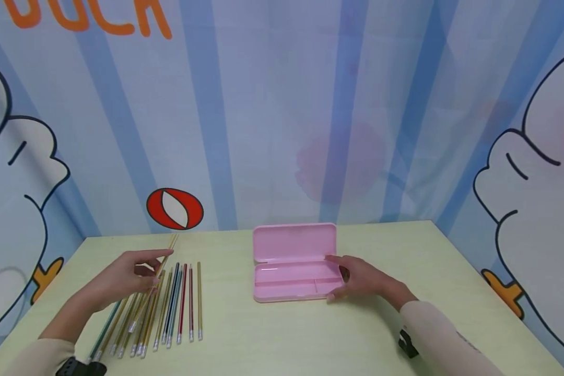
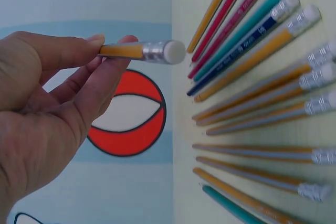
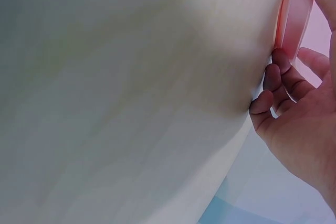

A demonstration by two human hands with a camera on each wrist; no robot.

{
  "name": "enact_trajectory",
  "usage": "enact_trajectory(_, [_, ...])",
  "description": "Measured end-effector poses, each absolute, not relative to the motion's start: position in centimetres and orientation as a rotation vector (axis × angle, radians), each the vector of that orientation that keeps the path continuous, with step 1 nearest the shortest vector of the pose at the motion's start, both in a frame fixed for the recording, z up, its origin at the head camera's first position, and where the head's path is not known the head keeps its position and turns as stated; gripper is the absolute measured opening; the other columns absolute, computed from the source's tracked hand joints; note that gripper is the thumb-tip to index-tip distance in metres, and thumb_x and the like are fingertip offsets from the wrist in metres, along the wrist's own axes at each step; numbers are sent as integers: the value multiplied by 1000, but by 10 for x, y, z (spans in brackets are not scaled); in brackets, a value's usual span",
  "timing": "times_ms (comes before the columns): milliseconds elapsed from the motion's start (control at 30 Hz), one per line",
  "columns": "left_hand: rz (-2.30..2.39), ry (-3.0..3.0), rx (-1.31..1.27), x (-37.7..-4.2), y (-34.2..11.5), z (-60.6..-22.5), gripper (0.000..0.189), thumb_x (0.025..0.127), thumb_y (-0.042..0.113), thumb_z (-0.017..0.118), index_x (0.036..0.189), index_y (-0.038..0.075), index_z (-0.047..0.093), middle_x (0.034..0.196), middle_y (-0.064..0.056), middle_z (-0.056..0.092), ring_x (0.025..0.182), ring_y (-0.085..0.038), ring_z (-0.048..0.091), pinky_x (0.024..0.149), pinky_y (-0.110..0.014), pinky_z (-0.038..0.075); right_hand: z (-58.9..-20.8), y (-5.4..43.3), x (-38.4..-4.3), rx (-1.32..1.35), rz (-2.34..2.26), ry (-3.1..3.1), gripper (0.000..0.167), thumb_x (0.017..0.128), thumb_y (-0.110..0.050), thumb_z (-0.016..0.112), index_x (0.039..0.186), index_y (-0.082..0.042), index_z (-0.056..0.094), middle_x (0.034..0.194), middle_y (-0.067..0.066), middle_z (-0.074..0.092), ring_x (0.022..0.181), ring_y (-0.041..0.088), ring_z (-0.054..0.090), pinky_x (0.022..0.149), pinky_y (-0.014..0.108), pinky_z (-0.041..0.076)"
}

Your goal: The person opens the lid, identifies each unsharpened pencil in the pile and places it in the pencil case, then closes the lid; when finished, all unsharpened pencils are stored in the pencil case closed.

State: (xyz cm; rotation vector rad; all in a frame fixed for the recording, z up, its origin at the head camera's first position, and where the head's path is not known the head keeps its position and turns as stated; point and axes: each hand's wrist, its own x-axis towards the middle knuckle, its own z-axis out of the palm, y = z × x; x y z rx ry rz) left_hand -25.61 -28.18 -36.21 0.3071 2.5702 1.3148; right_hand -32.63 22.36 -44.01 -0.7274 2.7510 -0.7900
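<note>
Above the left side of the table, my left hand [image 1: 127, 274] pinches a yellow pencil [image 2: 131, 51] between thumb and fingers. Its white eraser and metal ferrule face the camera in the left wrist view. Below that hand lies a spread row of pencils [image 1: 181, 303], mostly yellow, with some red, blue and green ones, erasers toward me. A pink pencil case [image 1: 295, 243] stands with its lid up at the middle of the table, its base divided into compartments. My right hand [image 1: 364, 277] holds the case's right end, thumb at the front corner and fingers along the side.
The pale wooden table [image 1: 244, 339] ends at the back against a blue striped curtain [image 1: 272, 130] printed with cartoon figures. A dark band [image 1: 80, 367] is worn at the left wrist, another device [image 1: 408, 343] at the right.
</note>
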Motion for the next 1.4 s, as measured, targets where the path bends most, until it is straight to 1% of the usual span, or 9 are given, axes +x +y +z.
enact_trajectory(133, [1288,2566,396,-261,-265,-361,60,90,-5,62,147,1,46,111,-21,56,92,-29,64,73,-37,60,-440,224,-326,-719,-790,2753,103,70,-44,88,152,-5,41,135,14,54,109,24,49,90,40,47])
enact_trajectory(233, [1265,2551,477,-266,-253,-361,57,89,-9,60,144,0,50,107,-19,58,90,-31,65,69,-36,59,-440,223,-326,-714,-795,2752,103,69,-44,89,151,-5,41,134,13,55,108,24,48,89,40,46])
enact_trajectory(467, [1114,2648,653,-273,-223,-359,53,86,-11,64,138,-1,57,104,-15,63,85,-26,68,65,-30,58,-441,224,-328,-718,-806,2744,102,70,-43,89,151,-5,41,134,13,55,108,24,48,89,40,45])
enact_trajectory(633, [1065,2666,666,-281,-200,-357,52,86,-12,64,136,1,60,101,-12,62,82,-23,67,65,-31,59,-442,225,-328,-733,-795,2753,102,70,-43,89,151,-4,41,130,12,55,107,23,48,86,37,45])
enact_trajectory(800, [1012,2632,691,-290,-179,-357,50,86,-13,63,132,4,64,98,-10,63,83,-24,67,66,-32,58,-443,225,-329,-733,-793,2757,103,70,-43,89,152,-4,40,134,13,55,107,23,49,89,38,45])
enact_trajectory(1033, [918,2643,675,-301,-157,-359,44,86,-10,64,124,11,71,94,-6,68,79,-17,64,66,-30,56,-443,227,-329,-747,-784,2759,103,70,-45,89,152,-5,40,134,12,55,107,22,49,88,36,45])
enact_trajectory(1133, [906,2647,692,-305,-150,-362,41,87,-9,63,121,12,73,93,-7,68,76,-16,63,66,-30,56,-443,228,-329,-757,-778,2763,103,70,-45,88,152,-5,40,127,10,56,104,21,48,85,34,43])
enact_trajectory(1300, [917,2617,758,-310,-139,-364,40,86,-11,62,120,7,73,92,-12,69,75,-17,61,63,-29,53,-443,228,-328,-757,-770,2771,102,71,-44,88,151,-5,41,112,6,52,100,20,46,79,33,39])
enact_trajectory(1400, [908,2623,813,-314,-133,-365,37,86,-12,63,117,5,74,91,-12,70,75,-16,61,62,-27,52,-442,226,-328,-741,-779,2766,101,71,-43,88,151,-5,41,115,7,54,101,21,46,81,34,40])
